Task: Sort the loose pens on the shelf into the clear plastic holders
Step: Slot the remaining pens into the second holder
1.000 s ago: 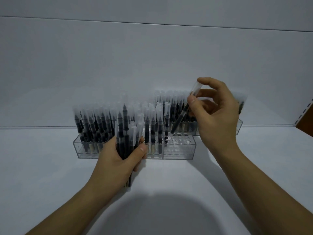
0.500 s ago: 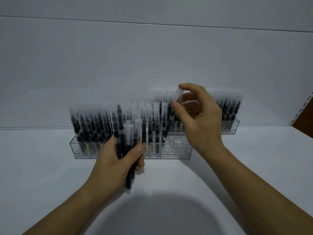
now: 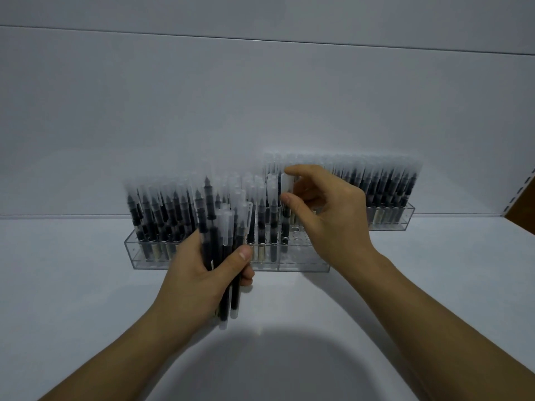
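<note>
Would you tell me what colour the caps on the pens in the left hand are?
Frosted, translucent white caps on dark pens, best in the head view.

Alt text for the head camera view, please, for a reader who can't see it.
A person's right hand pinches the cap of an upright pen in the front clear holder, beside its empty holes. The left hand grips a bundle of pens before that holder. A second holder of pens stands behind, to the right.
</note>
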The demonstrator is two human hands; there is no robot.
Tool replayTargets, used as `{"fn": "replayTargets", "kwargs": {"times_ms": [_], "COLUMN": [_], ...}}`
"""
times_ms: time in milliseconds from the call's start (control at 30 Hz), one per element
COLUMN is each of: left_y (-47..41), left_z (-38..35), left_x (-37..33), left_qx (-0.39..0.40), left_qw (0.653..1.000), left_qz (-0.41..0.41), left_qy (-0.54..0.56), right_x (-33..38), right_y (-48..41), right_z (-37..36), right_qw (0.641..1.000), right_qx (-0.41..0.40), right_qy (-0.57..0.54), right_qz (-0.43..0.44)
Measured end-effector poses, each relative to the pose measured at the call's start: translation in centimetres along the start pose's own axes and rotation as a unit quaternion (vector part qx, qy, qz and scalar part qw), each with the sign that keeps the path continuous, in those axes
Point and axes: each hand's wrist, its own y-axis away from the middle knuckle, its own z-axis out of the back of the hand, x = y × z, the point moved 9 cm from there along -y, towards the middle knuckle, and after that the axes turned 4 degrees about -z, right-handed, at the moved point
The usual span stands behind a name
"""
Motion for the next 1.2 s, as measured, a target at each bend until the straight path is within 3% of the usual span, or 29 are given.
{"fn": "replayTargets", "kwargs": {"times_ms": [233,367,467,600,767,1200], "left_y": [-0.2,-0.2,-0.3,-0.2,-0.1,-0.1], "left_z": [-0.1,0.1,0.1,0.1,-0.3,0.7], "left_x": [-0.4,-0.7,-0.7,-0.6,-0.6,-0.5], "left_qx": [0.003,-0.002,-0.007,-0.002,0.019,-0.023], "left_qw": [1.0,1.0,0.999,0.999,0.999,0.999], "left_qz": [-0.017,-0.028,-0.03,-0.02,-0.016,-0.018], "left_qy": [0.0,0.008,0.023,0.042,0.037,-0.016], "right_x": [0.5,1.2,2.0,2.1,2.0,-0.8], "right_y": [0.5,0.9,1.2,1.8,2.3,0.3], "right_z": [-0.7,0.3,1.2,-0.8,-2.6,1.4], "right_qw": [0.999,0.999,0.999,0.97,0.93,0.913], "right_qx": [0.024,-0.016,-0.03,0.069,0.132,-0.011], "right_qy": [0.035,0.039,-0.043,-0.213,-0.302,-0.349], "right_qz": [0.014,0.007,-0.01,-0.094,-0.161,-0.211]}}
